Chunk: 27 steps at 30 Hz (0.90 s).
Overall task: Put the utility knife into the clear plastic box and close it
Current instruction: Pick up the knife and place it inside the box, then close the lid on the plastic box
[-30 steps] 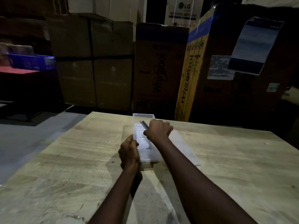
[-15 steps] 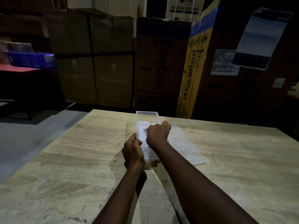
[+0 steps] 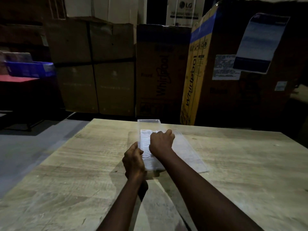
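Currently my left hand [image 3: 133,160] grips the box [image 3: 148,147] steady on the counter [image 3: 233,164]; my right hand [image 3: 161,141], fisted inside, contents unconfirmed.

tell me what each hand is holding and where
The left hand grips the clear box at its near left edge. The right hand is fisted over the box's inside; whatever it holds is hidden.

The clear plastic box [image 3: 146,130], long and narrow with a white wavy-ribbed insert, lies open on the worktop [image 3: 66,172], its clear lid [image 3: 188,152] flat beside it; the knife is hidden.
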{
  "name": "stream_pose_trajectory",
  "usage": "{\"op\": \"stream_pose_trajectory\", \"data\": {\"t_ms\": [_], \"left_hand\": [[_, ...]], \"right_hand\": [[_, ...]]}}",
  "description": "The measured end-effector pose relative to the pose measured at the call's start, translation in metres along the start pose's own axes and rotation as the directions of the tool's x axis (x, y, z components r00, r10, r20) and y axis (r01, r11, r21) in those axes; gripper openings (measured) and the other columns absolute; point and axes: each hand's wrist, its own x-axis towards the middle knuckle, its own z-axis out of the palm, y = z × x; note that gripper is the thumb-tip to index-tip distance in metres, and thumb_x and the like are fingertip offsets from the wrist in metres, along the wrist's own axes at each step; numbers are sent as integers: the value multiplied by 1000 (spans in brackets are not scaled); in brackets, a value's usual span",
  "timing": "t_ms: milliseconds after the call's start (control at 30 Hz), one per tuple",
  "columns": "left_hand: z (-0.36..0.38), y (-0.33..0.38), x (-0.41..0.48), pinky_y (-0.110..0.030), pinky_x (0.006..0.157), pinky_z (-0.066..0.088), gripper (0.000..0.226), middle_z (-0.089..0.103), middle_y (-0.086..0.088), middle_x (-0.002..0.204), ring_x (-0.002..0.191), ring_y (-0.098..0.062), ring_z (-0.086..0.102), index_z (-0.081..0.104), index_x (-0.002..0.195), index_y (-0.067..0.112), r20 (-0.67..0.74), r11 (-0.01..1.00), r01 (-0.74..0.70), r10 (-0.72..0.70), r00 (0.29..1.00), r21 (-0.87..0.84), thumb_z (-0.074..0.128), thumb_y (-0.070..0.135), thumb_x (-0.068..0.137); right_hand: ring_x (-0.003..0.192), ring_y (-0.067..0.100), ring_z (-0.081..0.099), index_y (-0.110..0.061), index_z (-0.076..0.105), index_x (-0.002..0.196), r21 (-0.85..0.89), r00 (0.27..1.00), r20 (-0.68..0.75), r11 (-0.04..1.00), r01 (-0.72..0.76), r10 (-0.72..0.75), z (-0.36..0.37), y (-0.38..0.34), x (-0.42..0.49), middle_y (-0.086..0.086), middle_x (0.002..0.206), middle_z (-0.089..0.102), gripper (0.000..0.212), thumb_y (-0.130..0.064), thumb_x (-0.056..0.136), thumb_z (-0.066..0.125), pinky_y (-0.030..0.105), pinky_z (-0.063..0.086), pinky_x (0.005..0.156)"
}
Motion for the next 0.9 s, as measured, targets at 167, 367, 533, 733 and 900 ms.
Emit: {"op": "stream_pose_trajectory", "data": {"t_ms": [167, 367, 533, 733, 900], "left_hand": [[-1, -6, 6, -19, 55, 36, 17, 51, 18, 65, 66, -15, 50, 57, 69, 24, 13, 1000, 1, -1, 1000, 9, 42, 17, 74], [-1, -3, 8, -29, 70, 35, 53, 67, -6, 91, 88, -19, 54, 73, 99, 8, -10, 998, 58, -59, 998, -30, 38, 25, 62], [-2, -1, 8, -29, 72, 34, 58, 71, -20, 105, 89, -20, 53, 71, 105, 10, -11, 998, 55, -55, 998, -10, 38, 25, 60], [0, -3, 8, -31, 75, 38, 57, 70, -17, 107, 104, -33, 60, 71, 107, 10, -15, 996, 85, -85, 996, -17, 39, 24, 61], [0, -2, 8, -29, 73, 35, 57, 70, -20, 107, 100, -31, 60, 71, 105, 9, -13, 997, 83, -83, 996, -6, 38, 25, 61]], "right_hand": [[110, 35, 51, -19, 67, 106, 276, 979, -163, 958, -76, 125, -19, 48, 2, 10, 112, 66, 26, -33, 87, 55, 40, 43, 87], [109, 35, 54, -16, 62, 106, 240, 975, -59, 951, -195, 214, -2, 130, -27, 13, 112, 66, 28, -35, 86, 55, 39, 48, 82], [108, 36, 53, -11, 54, 109, 183, 952, 81, 934, -305, 295, 13, 163, -55, 14, 116, 61, 38, -41, 86, 58, 37, 41, 75], [112, 38, 49, -10, 49, 118, 158, 907, 220, 904, -397, 359, 18, 171, -64, 17, 123, 51, 45, -41, 87, 58, 40, 43, 83], [106, 36, 55, -9, 55, 111, 154, 910, 221, 908, -389, 352, 19, 171, -63, 15, 118, 57, 31, -32, 90, 53, 36, 44, 79]]}}
